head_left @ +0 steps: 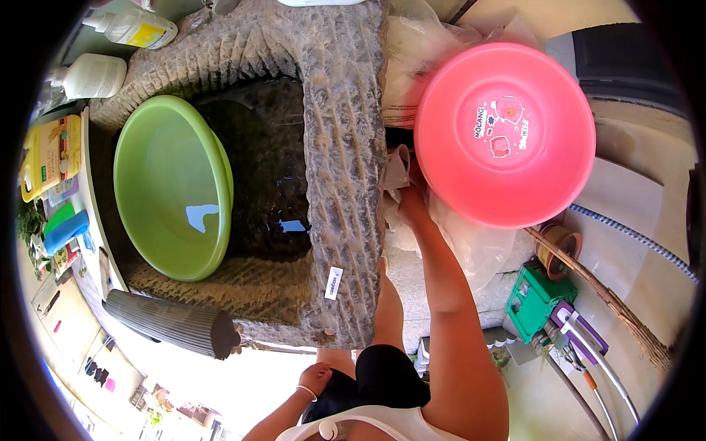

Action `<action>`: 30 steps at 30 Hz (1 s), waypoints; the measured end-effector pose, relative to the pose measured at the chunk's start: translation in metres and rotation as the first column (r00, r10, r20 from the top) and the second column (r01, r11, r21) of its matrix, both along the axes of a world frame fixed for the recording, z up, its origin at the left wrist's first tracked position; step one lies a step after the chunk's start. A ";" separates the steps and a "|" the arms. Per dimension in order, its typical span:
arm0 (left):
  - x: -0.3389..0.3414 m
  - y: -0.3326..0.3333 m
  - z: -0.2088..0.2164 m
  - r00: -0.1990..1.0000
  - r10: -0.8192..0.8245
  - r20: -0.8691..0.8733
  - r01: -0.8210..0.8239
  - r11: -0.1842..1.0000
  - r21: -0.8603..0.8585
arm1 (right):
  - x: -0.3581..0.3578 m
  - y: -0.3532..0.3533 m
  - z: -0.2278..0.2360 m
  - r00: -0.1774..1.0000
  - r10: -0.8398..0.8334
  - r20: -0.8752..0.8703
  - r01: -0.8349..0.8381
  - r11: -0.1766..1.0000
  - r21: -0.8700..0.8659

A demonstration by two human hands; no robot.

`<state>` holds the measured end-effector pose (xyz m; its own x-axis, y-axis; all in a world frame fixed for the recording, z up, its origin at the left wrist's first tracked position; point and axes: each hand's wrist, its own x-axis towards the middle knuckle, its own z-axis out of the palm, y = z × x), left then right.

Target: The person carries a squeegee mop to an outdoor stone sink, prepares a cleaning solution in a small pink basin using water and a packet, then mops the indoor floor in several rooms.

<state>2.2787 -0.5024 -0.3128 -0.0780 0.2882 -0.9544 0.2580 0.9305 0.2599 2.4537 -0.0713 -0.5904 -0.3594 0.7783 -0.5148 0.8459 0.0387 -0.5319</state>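
Observation:
My right arm stretches forward along the stone sink's right side. My right hand [413, 204] is low beside the sink, closed on a crumpled pale pink cloth [396, 170]; its fingertips are partly hidden. Just above and to the right of it, a round pink basin [471, 195] with cartoon stickers rests on clear plastic bags [419, 51]. My left hand [316, 377], with a pale bracelet at the wrist, lies against my black shorts, its fingers curled and nothing seen in them. A green basin [165, 198] leans tilted inside the dark stone sink [346, 147].
Pump bottles [140, 29] and a yellow jug [55, 156] line the sink's left and far side. A ribbed dark cylinder [169, 323] juts over its near left corner. At right are a green crate [540, 301], wooden sticks [610, 298] and a striped hose [636, 242].

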 end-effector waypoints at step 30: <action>0.014 -0.017 -0.006 0.999 -0.049 -0.011 0.049 0.999 -0.023 | -0.053 0.025 -0.053 0.959 -0.102 0.264 0.060 0.985 0.164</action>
<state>2.2929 -0.5195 -0.3187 -0.0756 0.2702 -0.9598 0.3064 0.9223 0.2355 2.4004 -0.0458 -0.6438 -0.1553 0.8758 -0.4571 0.9609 0.0266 -0.2755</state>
